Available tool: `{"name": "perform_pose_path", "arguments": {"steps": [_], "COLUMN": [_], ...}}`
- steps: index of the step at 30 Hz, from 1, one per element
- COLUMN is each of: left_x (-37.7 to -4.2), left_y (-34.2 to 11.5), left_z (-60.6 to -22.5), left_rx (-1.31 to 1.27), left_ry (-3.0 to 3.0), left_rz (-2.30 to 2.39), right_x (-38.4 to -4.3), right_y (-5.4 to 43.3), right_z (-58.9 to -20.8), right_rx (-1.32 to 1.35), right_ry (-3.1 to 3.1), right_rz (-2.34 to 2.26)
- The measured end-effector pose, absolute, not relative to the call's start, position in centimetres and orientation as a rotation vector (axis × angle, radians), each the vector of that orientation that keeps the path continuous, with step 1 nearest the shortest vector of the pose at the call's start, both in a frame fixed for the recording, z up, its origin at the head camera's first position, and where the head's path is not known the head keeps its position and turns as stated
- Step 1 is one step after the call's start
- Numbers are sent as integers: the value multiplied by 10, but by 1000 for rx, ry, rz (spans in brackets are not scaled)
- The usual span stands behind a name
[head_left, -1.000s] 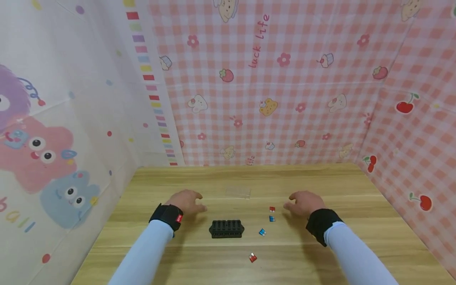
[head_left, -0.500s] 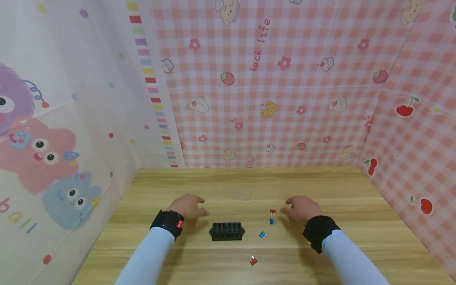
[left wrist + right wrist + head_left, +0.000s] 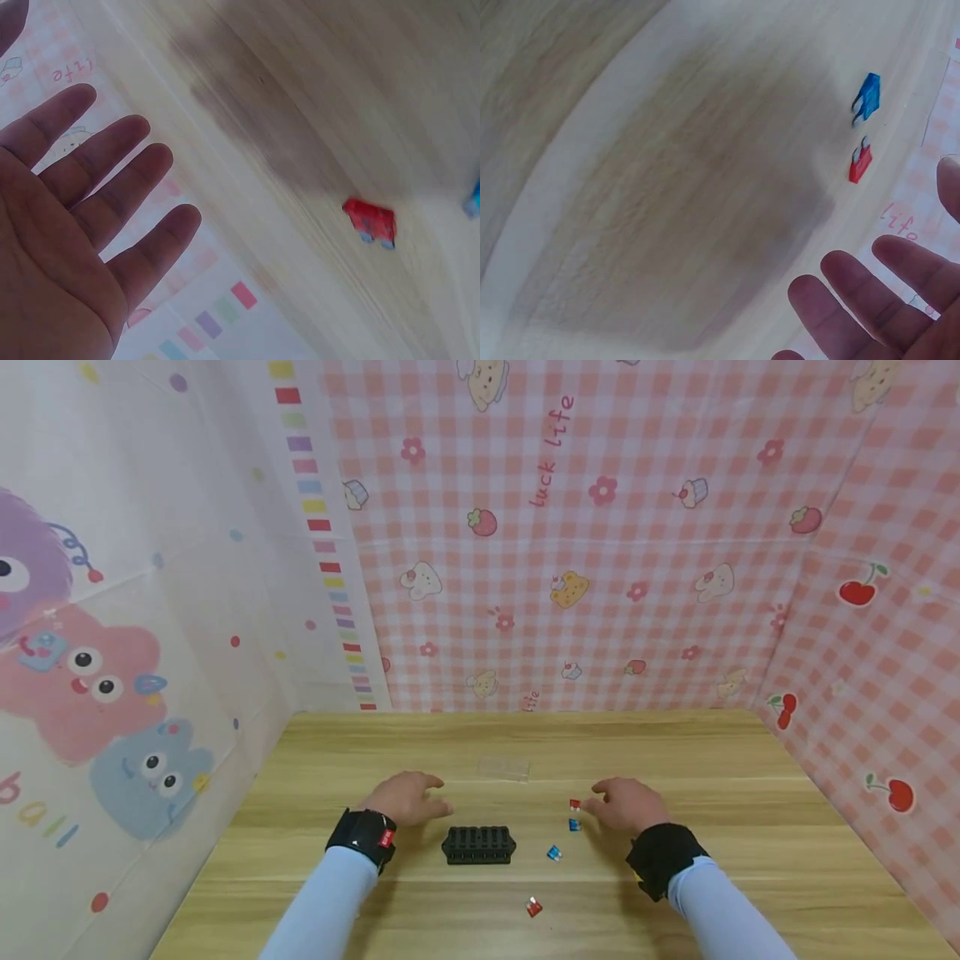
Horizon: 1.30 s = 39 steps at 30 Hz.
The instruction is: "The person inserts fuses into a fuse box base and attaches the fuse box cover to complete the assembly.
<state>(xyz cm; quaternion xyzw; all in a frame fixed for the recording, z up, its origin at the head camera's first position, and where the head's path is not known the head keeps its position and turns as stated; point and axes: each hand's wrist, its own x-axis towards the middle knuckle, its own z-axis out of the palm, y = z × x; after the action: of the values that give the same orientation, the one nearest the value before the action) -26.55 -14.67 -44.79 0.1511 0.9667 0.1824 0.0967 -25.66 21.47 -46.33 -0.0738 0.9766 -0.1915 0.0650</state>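
In the head view a black fuse block (image 3: 478,846) lies on the table between the two hands. My left hand (image 3: 405,798) hovers at its upper left, fingers relaxed and holding nothing; the left wrist view shows them straight and spread. Beside a red blade fuse (image 3: 575,805) and a blue blade fuse (image 3: 574,825) is my right hand (image 3: 628,805), its thumb close to the red one. Those two fuses also appear in the right wrist view, apart from the loosely extended fingers. Another blue fuse (image 3: 554,853) and another red fuse (image 3: 533,907) lie nearer the front.
A flat transparent cover (image 3: 503,769) lies on the wooden table (image 3: 637,735) behind the fuse block. Patterned cloth (image 3: 570,535) hangs at the back and right, and a white printed cloth (image 3: 247,527) stands on the left.
Both hands have moved inward, the left to the right and the right to the left, closer to the fuses. The fuse block, cover and fuses stay where they were on the table.
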Motion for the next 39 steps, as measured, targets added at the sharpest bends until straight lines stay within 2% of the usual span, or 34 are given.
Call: {"name": "perform_pose_path", "arguments": {"steps": [20,39], "left_x": [-251,-237], "left_y": [-124,-109], "left_z": [-454,-459], "left_rx": [493,603], "left_ry": [2835,2827], "left_rz": [681,664], "right_x": [-243,-230], "right_y": [197,175], "right_z": [-460,-460], "right_rx": [-191,-336], "right_ry": [2936,2944], "right_rz": [-625,-561]}}
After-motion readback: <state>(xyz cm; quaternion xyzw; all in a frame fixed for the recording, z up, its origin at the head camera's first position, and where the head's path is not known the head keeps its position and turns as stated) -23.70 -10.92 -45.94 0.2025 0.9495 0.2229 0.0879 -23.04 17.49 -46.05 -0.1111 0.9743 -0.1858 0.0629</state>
